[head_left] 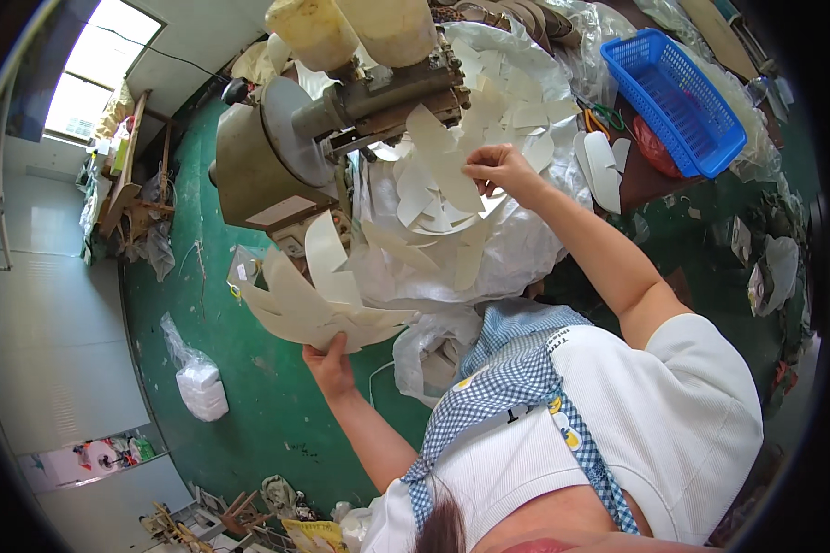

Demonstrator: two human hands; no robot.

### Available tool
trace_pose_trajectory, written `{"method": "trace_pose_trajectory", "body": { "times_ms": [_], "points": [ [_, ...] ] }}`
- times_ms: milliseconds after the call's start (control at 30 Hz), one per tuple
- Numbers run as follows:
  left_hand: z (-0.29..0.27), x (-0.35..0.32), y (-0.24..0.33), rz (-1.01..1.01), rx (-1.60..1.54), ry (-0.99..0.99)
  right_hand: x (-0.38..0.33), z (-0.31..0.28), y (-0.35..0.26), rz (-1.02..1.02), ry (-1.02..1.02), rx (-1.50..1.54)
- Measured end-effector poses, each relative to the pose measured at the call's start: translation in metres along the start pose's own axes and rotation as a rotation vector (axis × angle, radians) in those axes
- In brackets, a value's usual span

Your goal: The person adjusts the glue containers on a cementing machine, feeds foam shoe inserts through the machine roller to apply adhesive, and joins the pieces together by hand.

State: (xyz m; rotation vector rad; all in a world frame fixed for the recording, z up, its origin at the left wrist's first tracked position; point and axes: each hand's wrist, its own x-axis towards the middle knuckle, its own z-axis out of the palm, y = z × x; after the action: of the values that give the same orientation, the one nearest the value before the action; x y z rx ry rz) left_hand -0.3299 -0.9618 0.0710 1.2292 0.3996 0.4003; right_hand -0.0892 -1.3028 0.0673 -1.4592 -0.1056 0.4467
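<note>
My left hand [330,366] grips a fanned stack of cream sole-shaped sheets [309,300] by its lower edge and holds it up to the left of a big white sack [516,249]. My right hand [496,168] reaches over the sack's open mouth and pinches one cream sole-shaped sheet [443,157] near its end. Several more such sheets [516,111] lie loose inside the sack. A tan metal machine with two pale rollers [332,111] stands just beyond both hands, and the held sheet is close to its front.
A blue plastic basket [678,101] sits on a dark table at the upper right, with scissors [599,118] and white cut pieces [601,166] beside it. The floor [249,405] is green, with a small white bag [198,382] on the left. Clutter lines the edges.
</note>
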Motion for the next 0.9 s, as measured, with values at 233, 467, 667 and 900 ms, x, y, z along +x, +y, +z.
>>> {"method": "trace_pose_trajectory", "body": {
  "times_ms": [233, 467, 667, 900],
  "points": [
    [0.015, -0.009, -0.004, -0.047, -0.153, -0.062, 0.037, 0.025, 0.005, 0.022, 0.130, 0.123],
    [0.057, 0.001, -0.017, -0.122, -0.158, -0.143, 0.066, 0.046, 0.001, 0.094, 0.294, 0.366],
    [0.088, 0.013, -0.028, -0.171, -0.176, -0.197, -0.018, 0.083, -0.015, 0.163, -0.229, 0.059],
    [0.112, 0.021, -0.039, -0.203, -0.111, -0.260, -0.044, 0.079, -0.023, 0.065, -0.274, 0.136]
  ]
}}
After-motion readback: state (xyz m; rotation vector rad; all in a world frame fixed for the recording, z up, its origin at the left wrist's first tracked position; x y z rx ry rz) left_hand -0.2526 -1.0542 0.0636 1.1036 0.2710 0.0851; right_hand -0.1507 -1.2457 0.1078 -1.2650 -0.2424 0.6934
